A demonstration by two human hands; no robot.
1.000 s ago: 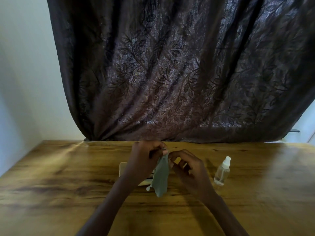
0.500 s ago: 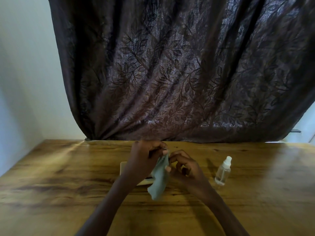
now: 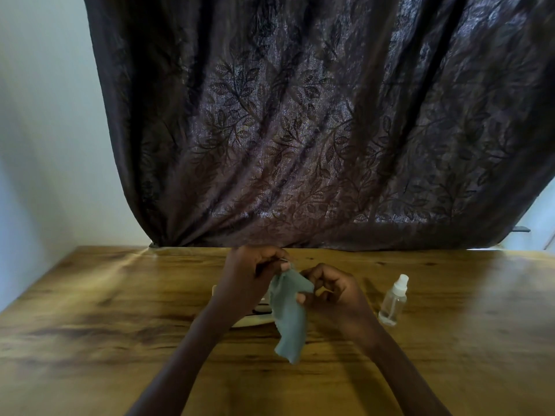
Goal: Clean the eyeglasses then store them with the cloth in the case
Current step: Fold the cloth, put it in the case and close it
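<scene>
Left hand (image 3: 252, 276) pinches eyeglasses (image 3: 283, 260), barely visible, steadying them; right hand (image 3: 333, 291) fingers grasp cloth (image 3: 288, 313) to wipe; case (image 3: 252, 321) waits beneath.

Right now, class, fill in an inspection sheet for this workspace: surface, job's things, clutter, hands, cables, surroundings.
Surface: brown wooden table, bare grain showing.
Job's things: grey-green cleaning cloth hanging between both hands; pale flat case on the table, mostly hidden; clear plastic spray bottle upright; eyeglasses barely visible.
Clutter: nothing seen.
Hands: left hand and right hand both pinch the cloth.
Cables: nothing seen.
Surroundings: dark leaf-patterned curtain; white wall.
</scene>
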